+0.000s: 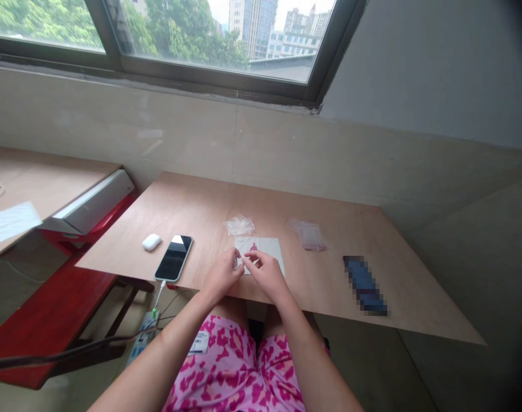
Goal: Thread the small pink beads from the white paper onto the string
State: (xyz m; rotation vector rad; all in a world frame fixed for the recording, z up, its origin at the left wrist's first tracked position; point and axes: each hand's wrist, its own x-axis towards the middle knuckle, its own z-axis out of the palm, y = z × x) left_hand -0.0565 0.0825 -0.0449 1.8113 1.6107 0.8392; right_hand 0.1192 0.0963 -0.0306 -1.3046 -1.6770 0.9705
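My left hand (224,271) and my right hand (266,273) meet over a white sheet of paper (269,246) at the table's near edge. The left fingers are closed around something small, clear and whitish, perhaps a plastic bag; its shape is mostly hidden. My right thumb and fingertips are pinched together beside it, and what they hold is too small to make out. Just beyond the fingertips, a cluster of small dark pink pieces (253,246) lies on the paper. Behind the paper is a pile of clear little plastic bags (239,225).
More clear bags with reddish edges (311,236) lie to the right. A phone (174,257) on a charging cable and a white earbud case (151,242) are on the left. A pixelated dark object (366,286) lies far right. A red bench (42,320) stands lower left.
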